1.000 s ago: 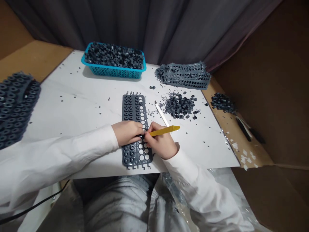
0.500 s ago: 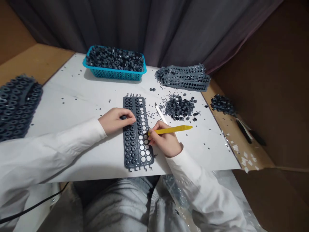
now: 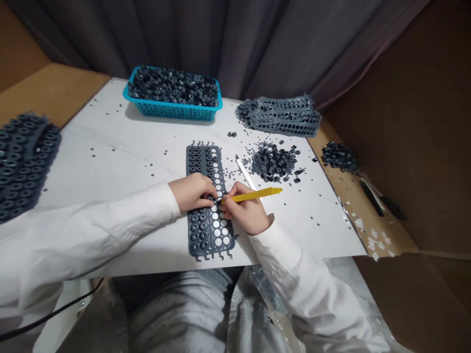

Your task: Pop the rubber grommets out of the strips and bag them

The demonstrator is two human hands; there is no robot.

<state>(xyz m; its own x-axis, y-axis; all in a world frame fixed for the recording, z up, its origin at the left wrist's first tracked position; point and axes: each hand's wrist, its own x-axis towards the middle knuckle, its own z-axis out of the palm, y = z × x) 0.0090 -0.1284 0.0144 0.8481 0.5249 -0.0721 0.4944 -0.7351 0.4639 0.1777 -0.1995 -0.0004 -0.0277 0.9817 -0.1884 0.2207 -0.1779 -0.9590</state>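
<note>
A dark grey perforated mat [image 3: 209, 235] lies flat on the white board [image 3: 110, 147], its upper holes filled with dark rings and its lower holes mostly showing white. My left hand [image 3: 191, 192] rests over the mat, fingertips pinched on a small dark ring [image 3: 215, 198] at a hole. My right hand [image 3: 245, 208] grips a yellow flat stick [image 3: 255, 195] like a pen, its tip meeting that same spot. Both hands hide the mat's middle part.
A blue plastic basket [image 3: 172, 112] full of dark rings stands at the back. A loose pile of rings [image 3: 274, 163] and a white craft knife [image 3: 245, 171] lie right of the mat. Stacked mats [image 3: 279, 116] sit back right, more mats [image 3: 22, 164] at left.
My left hand has moved from left of the mat, ring in its fingers, to over the mat's holes. The yellow stick has swung slightly, and its tip sits beside the left fingertips.
</note>
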